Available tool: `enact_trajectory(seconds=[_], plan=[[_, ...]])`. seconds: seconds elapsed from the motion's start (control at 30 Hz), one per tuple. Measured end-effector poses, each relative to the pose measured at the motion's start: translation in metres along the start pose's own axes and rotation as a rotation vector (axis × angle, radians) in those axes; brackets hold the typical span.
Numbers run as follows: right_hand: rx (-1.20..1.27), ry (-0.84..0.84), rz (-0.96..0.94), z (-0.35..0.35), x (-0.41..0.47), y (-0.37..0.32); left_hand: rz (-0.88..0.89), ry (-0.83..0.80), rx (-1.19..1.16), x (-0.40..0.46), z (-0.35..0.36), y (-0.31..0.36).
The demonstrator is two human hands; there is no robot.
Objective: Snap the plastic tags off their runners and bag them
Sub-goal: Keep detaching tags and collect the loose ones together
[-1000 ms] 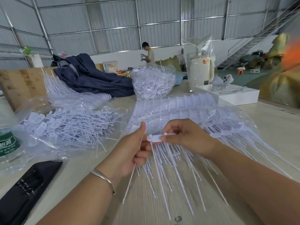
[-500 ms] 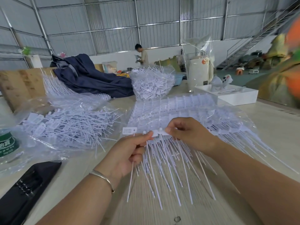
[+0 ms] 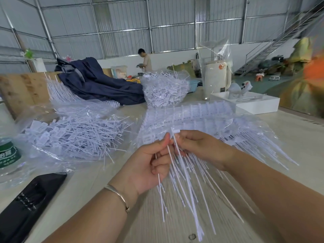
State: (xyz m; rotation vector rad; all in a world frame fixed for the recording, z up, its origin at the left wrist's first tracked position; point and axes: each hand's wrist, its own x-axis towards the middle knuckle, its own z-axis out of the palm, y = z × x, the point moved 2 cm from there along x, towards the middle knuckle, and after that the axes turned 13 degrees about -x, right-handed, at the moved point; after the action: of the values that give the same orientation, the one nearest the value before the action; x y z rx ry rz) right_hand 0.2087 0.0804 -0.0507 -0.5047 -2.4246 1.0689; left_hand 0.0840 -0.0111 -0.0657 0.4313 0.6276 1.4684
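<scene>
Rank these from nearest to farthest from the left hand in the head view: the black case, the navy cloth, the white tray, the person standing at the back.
From the left hand:
1. Black case, near left on the table.
2. Navy cloth, heaped at the far left.
3. White tray, far right.
4. Person, standing beyond the table.

Pale wood-grain table [image 3: 289, 137]. At 9 o'clock, clear bag of loose white plastic tags [image 3: 73, 135]; at 12, second heaped bag [image 3: 164, 92] and dark blue cloth [image 3: 101, 86]; at 2, white tray [image 3: 254, 104]; at 7, black case [image 3: 29, 202].
</scene>
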Motion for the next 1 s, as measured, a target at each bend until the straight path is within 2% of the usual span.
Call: enact_trajectory(seconds=[0.17,0.33,0.4,0.53,0.73,1.0], plan=[[-0.019,0.107,-0.019,0.000,0.000,0.001,-0.039,-0.028,0.046,0.001,-0.005,-0.001],[-0.067,0.428,0.010,-0.005,0.004,0.003,0.117,0.092,0.167,0.003,-0.009,0.012],[-0.135,0.480,0.022,-0.007,0.005,0.006,0.163,0.140,0.218,0.002,-0.012,0.017],[-0.193,0.497,0.015,-0.008,0.003,0.012,0.243,0.254,0.393,0.001,-0.020,0.025],[-0.336,0.396,0.086,-0.001,0.003,0.016,0.277,0.366,0.597,0.004,-0.032,0.027],[-0.072,0.346,0.079,-0.007,0.001,0.012,0.312,0.333,0.666,0.003,-0.029,0.026]])
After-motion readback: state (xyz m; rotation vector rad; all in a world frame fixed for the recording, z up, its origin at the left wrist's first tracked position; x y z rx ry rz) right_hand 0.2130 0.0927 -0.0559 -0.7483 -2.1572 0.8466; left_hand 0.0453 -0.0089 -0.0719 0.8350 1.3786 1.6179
